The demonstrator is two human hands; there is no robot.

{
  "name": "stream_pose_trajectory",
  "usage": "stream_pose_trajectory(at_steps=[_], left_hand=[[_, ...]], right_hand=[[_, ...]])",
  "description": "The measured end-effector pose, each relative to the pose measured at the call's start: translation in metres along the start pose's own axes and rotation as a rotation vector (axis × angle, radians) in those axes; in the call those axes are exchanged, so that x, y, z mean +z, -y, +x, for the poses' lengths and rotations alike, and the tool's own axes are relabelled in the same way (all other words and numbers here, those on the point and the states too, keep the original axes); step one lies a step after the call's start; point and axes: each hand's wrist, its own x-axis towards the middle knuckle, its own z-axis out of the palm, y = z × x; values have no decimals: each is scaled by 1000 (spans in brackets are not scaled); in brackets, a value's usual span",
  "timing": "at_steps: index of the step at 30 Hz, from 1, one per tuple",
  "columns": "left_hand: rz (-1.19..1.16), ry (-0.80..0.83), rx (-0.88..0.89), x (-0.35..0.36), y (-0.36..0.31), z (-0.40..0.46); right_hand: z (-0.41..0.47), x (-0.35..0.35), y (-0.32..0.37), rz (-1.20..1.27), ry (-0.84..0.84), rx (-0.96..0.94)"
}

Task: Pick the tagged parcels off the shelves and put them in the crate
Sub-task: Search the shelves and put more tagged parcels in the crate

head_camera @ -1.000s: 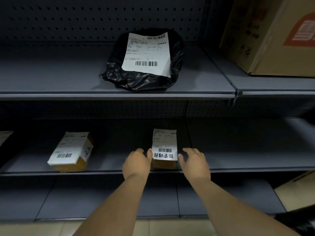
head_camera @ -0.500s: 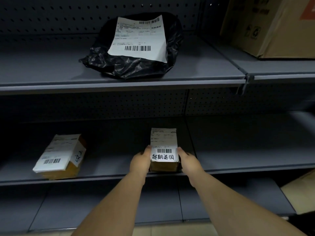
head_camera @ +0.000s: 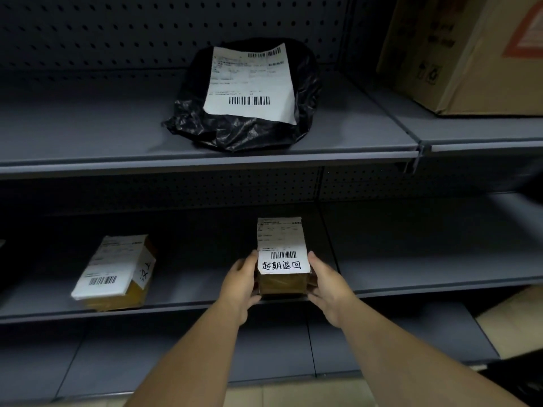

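Note:
A small brown box parcel [head_camera: 281, 248] with a white label and handwritten black characters sits at the front edge of the middle shelf [head_camera: 411, 283]. My left hand [head_camera: 239, 284] grips its left side and my right hand [head_camera: 327, 284] grips its right side. Another brown box parcel [head_camera: 116, 271] with a white label lies to the left on the same shelf. A black plastic bag parcel [head_camera: 244, 124] with a large white label rests on the upper shelf [head_camera: 88, 136]. No crate is in view.
A large cardboard box [head_camera: 476, 54] stands on the upper shelf at the right. A lower shelf [head_camera: 147, 356] runs under my arms. Pale floor shows at the bottom, with a cardboard corner [head_camera: 517, 321] at the lower right.
My hands have closed in from either side of the tagged box and now grip it. The view has shifted slightly; the box sits at the same spot on the shelf edge.

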Motion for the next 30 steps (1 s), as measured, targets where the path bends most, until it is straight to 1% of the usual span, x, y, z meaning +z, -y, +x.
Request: stream_pose_trajectory(at_steps=[9,15,24,30], left_hand=[[23,59,70,-10,-19,-36],[86,158,81,-11,-24,-61],[182,279,115,7,-20,-86],[275,374,160,40,-20,-102]], right_hand=[[-45,0,6,64,42,-6],[-75,-11,5,139,60,-39],[-115,-36,-2,204,26,-74],[-141,-65,-2,221,-73,-145]])
